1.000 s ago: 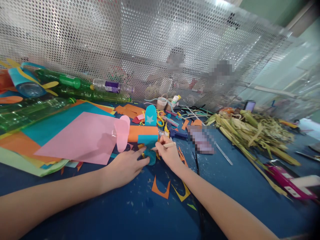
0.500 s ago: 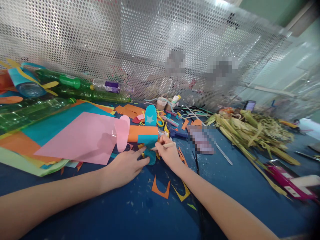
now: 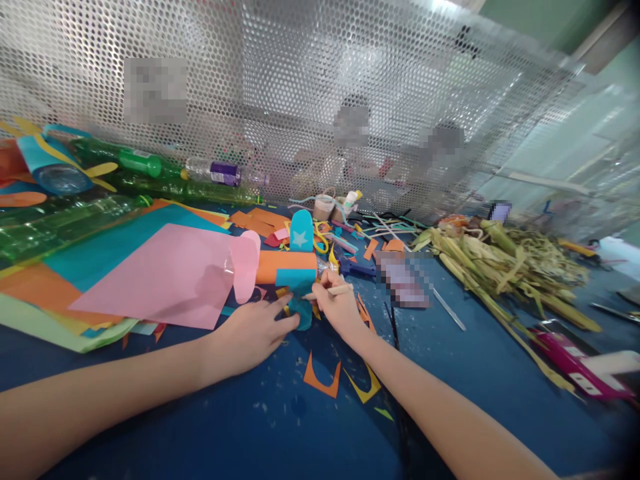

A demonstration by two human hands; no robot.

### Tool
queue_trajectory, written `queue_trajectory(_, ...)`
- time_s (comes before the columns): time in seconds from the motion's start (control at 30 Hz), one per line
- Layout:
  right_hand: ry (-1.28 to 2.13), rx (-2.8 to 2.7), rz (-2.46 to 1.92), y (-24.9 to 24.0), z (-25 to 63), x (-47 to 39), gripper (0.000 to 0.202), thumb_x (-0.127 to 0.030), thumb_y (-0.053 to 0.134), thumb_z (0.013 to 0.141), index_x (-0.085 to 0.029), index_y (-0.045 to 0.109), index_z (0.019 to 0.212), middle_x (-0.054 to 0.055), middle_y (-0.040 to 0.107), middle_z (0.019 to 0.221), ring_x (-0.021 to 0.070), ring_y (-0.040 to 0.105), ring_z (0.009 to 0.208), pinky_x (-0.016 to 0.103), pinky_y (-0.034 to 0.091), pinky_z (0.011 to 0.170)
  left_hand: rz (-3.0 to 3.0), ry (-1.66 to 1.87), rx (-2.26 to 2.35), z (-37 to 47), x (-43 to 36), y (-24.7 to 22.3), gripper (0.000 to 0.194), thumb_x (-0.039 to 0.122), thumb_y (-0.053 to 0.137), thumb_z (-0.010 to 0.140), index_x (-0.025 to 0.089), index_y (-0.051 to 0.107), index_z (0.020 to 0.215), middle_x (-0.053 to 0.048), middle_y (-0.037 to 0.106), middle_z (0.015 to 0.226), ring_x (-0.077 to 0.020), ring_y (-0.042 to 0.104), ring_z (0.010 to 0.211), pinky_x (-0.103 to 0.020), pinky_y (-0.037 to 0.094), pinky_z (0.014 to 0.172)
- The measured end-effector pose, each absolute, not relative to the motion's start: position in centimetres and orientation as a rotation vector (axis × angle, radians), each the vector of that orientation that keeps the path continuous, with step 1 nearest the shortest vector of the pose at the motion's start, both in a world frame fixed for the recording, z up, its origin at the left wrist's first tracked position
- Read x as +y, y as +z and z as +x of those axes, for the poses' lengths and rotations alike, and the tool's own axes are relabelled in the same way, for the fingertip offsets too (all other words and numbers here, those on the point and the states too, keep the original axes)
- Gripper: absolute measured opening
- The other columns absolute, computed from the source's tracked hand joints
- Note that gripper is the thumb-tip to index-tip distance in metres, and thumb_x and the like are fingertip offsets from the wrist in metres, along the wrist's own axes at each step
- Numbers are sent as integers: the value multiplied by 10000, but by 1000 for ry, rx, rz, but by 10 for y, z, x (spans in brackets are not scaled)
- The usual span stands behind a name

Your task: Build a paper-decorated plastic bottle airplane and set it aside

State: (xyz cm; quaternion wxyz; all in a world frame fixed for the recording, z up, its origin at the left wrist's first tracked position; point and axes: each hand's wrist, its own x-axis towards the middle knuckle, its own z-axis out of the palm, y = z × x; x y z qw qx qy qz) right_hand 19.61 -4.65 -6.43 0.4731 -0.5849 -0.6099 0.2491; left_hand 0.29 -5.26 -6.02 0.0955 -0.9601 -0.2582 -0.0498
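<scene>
A bottle wrapped in orange paper (image 3: 286, 259) lies sideways on the blue table, its clear neck to the right. A blue wing with a pale star (image 3: 301, 231) rises from its far side; a second blue wing (image 3: 302, 319) points towards me. Pink rounded paper (image 3: 245, 267) crosses the bottle's left end. My left hand (image 3: 253, 333) lies with fingers spread, fingertips on the near wing. In my right hand (image 3: 334, 300) a pale pencil (image 3: 338, 290) is pinched, its tip over the near wing beside the bottle.
Pink sheet (image 3: 160, 277) and other coloured sheets lie left, below green bottles (image 3: 65, 220). Paper scraps (image 3: 323, 383) lie near my right forearm. Dark blue scissors or tool (image 3: 357, 269), dried husks (image 3: 500, 267) and a magenta object (image 3: 575, 363) are right. A perforated metal screen (image 3: 280, 87) stands behind.
My right hand and the pencil have shifted very slightly. My left hand and the wrapped bottle stay where they were.
</scene>
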Motion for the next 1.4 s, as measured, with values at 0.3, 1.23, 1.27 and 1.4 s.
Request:
queue_trajectory(0.3, 597, -1517, -1436, -65, 196, -47, 214, -210, 482, 714, -231, 328, 566, -86, 352, 420, 105, 384, 413, 218, 324, 438, -2847, -155, -762, 3, -53, -59, 281, 177, 413, 857, 243, 496, 1117, -141, 473, 1295, -220, 616, 786, -389, 494, 726)
queue_trajectory(1.23, 563, -1519, -1430, -64, 196, -46, 240, -191, 477, 693, -229, 297, 540, -81, 315, 434, 105, 351, 433, 223, 306, 450, -2851, -138, -765, 3, -53, -59, 297, 187, 431, 858, 241, 498, 1142, -155, 467, 1301, -224, 619, 780, -378, 493, 699)
queue_trajectory(1.27, 552, -1523, -1429, -65, 196, -46, 245, -192, 480, 695, -228, 294, 540, -81, 312, 437, 104, 345, 434, 224, 303, 450, -2851, -133, -764, 3, -53, -59, 298, 189, 432, 858, 242, 496, 1144, -154, 467, 1301, -222, 618, 777, -374, 493, 694)
queue_trajectory(1.4, 586, -1523, -1405, -65, 197, -46, 237, -206, 475, 710, -230, 306, 546, -83, 315, 430, 103, 348, 424, 224, 325, 459, -2852, -161, -765, 2, -52, -61, 286, 199, 414, 871, 237, 505, 1139, -152, 458, 1303, -215, 614, 775, -350, 489, 678)
